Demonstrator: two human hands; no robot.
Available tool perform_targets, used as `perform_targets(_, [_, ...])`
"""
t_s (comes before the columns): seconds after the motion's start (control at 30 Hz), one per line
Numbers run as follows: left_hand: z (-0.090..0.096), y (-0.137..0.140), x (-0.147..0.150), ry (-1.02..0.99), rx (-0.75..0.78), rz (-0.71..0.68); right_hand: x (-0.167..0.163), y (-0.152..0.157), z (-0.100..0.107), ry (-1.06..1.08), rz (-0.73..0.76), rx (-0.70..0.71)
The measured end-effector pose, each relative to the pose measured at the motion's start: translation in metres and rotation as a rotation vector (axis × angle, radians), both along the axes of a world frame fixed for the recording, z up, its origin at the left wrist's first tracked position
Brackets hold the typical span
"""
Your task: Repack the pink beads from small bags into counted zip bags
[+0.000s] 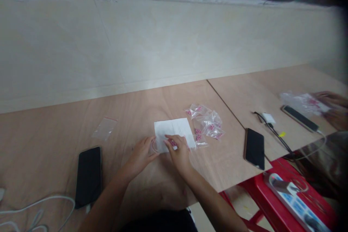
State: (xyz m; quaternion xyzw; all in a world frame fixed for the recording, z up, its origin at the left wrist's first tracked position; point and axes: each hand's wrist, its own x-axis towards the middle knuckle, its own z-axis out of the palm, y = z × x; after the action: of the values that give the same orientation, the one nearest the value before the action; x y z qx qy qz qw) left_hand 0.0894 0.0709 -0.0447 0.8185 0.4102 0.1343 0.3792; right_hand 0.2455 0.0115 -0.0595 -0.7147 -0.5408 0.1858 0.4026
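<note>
A white sheet of paper (174, 127) lies on the wooden table in front of me. My left hand (143, 154) is at its left edge, with fingers and thumb closed on a small clear plastic bag (153, 146). Over the paper's lower part is my right hand (179, 151), its fingers bent toward the thumb. Small pink beads (172, 142) show between that thumb and the fingers; blur hides how firmly they are gripped. Just right of the paper lies a pile of clear bags (210, 121) with pink beads inside.
Another clear bag (105, 129) lies flat at the left. A black phone (88, 177) and white cable are near it; a second phone (255, 148) is at the right. A co-worker's hands (333, 105) are at far right, above a red stool (285, 174) bearing a power strip.
</note>
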Motion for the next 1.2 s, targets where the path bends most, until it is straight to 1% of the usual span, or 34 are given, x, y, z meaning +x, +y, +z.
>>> perform_targets(0.07, [0.0, 0.001, -0.002, -0.005, -0.009, -0.001, 0.014, 0.0, -0.014, -0.11, -0.101, -0.051])
perform_targets(0.1, [0.001, 0.001, -0.004, -0.005, -0.011, 0.005, 0.022, 0.0, -0.021, -0.163, -0.116, -0.08])
perform_targets(0.17, [0.001, 0.001, -0.005, 0.003, -0.011, 0.023, 0.034, 0.0, -0.032, -0.234, -0.108, -0.129])
perform_targets(0.23, [0.001, 0.001, -0.006, 0.014, -0.009, 0.033, 0.041, 0.001, -0.036, -0.247, -0.093, -0.15])
perform_targets(0.3, [0.0, 0.001, -0.005, 0.013, -0.005, 0.027, 0.039, 0.002, -0.031, -0.203, -0.11, -0.127])
perform_targets(0.37, [-0.001, 0.0, -0.004, 0.006, -0.002, 0.01, 0.029, 0.002, -0.019, -0.118, -0.108, -0.071])
perform_targets(0.4, [-0.002, 0.0, -0.002, 0.004, -0.001, 0.002, 0.022, 0.001, -0.011, -0.071, -0.085, -0.039])
perform_targets(0.47, [-0.003, -0.001, 0.0, 0.004, 0.001, -0.003, 0.008, 0.0, 0.002, 0.006, 0.02, 0.01])
perform_targets(0.53, [-0.004, -0.002, 0.001, 0.006, 0.009, 0.01, -0.002, 0.0, 0.009, 0.046, 0.106, 0.033])
perform_targets(0.57, [-0.005, -0.002, 0.001, 0.007, 0.012, 0.016, -0.004, 0.0, 0.009, 0.044, 0.108, 0.032])
perform_targets(0.6, [-0.005, -0.002, 0.0, 0.009, 0.011, 0.018, -0.004, 0.001, 0.006, 0.022, 0.078, 0.019])
perform_targets(0.7, [-0.005, 0.0, -0.004, 0.009, 0.004, 0.014, 0.006, 0.004, -0.01, -0.137, -0.044, -0.093])
perform_targets(0.8, [-0.004, 0.0, -0.009, -0.001, 0.003, 0.024, 0.017, 0.008, -0.027, -0.279, -0.044, -0.207])
perform_targets(0.87, [-0.003, -0.001, -0.009, 0.003, -0.001, 0.034, 0.02, 0.01, -0.033, -0.304, -0.035, -0.237])
perform_targets(1.0, [0.001, -0.002, -0.007, 0.026, -0.009, 0.047, 0.02, 0.015, -0.032, -0.251, -0.062, -0.263])
perform_targets(1.13, [0.0, 0.0, -0.003, 0.033, 0.009, 0.033, 0.017, 0.016, -0.022, -0.209, -0.085, -0.185])
perform_targets(1.2, [-0.002, 0.001, -0.002, 0.023, 0.009, 0.027, 0.015, 0.016, -0.02, -0.24, -0.066, -0.191])
